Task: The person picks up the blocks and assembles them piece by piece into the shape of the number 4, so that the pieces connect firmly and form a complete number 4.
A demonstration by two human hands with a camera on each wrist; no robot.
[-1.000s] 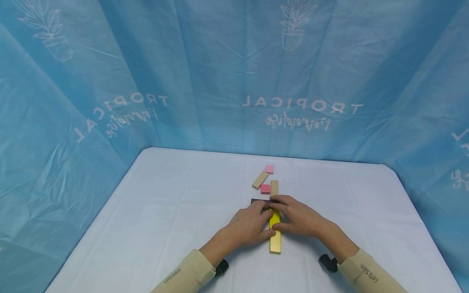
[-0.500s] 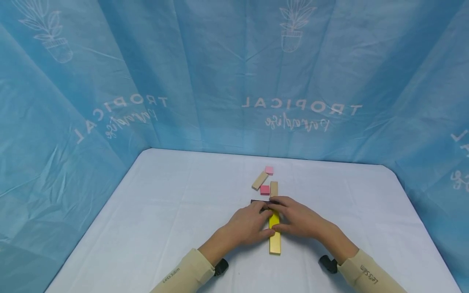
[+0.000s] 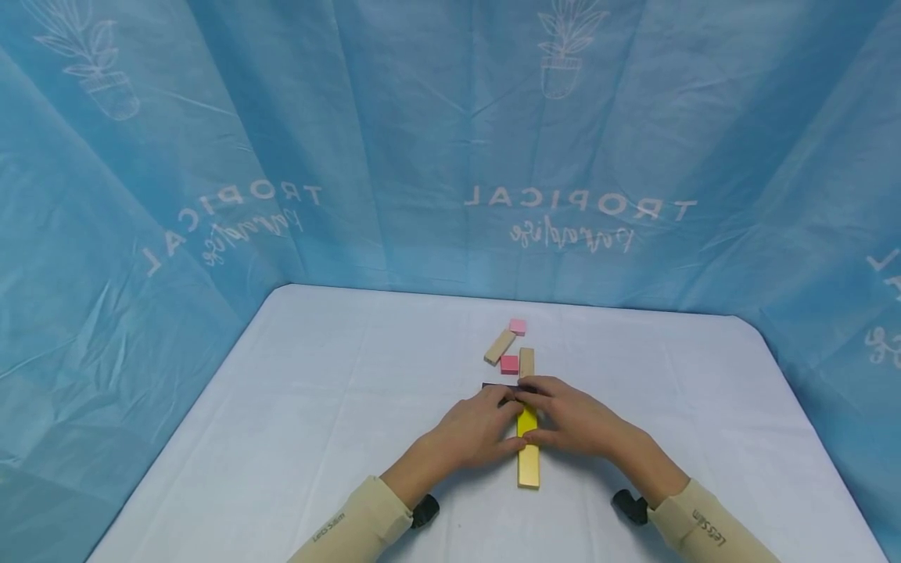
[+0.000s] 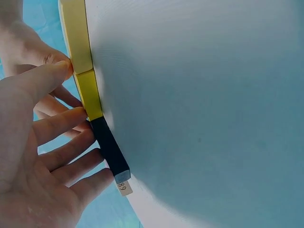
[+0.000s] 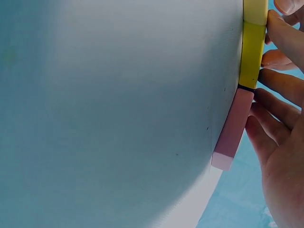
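Observation:
In the head view, a bright yellow block (image 3: 527, 421) and a pale yellow block (image 3: 529, 471) lie end to end on the white cloth. A dark block (image 3: 497, 386) crosses at the far end. My left hand (image 3: 475, 430) rests its fingertips along it, seen in the left wrist view on the dark block (image 4: 110, 146), its thumb by the yellow blocks' joint. My right hand (image 3: 580, 414) touches the yellow block with its thumb. In the right wrist view its extended fingers touch a pink block (image 5: 234, 124), hidden under the hand in the head view.
Beyond the hands are a wooden block (image 3: 526, 360) in line with the yellow ones, a red-pink square block (image 3: 509, 365), a slanted wooden block (image 3: 500, 347) and a light pink square block (image 3: 518, 327). A blue printed curtain (image 3: 436, 156) surrounds the white table (image 3: 317, 367).

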